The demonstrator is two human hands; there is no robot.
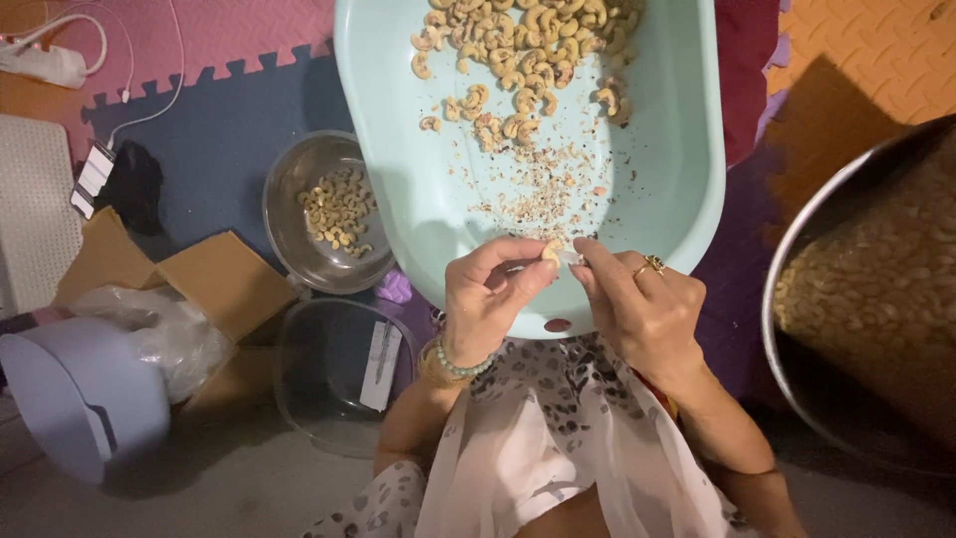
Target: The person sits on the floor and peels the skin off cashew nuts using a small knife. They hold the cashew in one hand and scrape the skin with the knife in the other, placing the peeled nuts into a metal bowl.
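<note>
From the head camera, looking straight down: both hands meet at the near rim of the pale green tub [687, 149], low in the middle of the frame. The left hand [488, 294] has its thumb and forefinger pinched closed on a single cashew [551, 252], and the right hand [637, 304], ring on one finger, closes its fingertips on the same nut from the other side, holding what looks like a small pale blade or scrap of skin against it; too small to tell which. The nut sits right over the tub's edge, so the flakes [543, 194] fall inside, and that looks like the way to do it well: keep the pinch light so the kernel stays whole, and work above the tub, not the lap. A heap of cashews [518, 50] lies at the top of the tub. To the left, a steel bowl [289, 214] holds a small batch of nuts; below it stands a clear container [309, 379]. At the right edge, a big metal pot [797, 259] is heaped with nuts.
</note>
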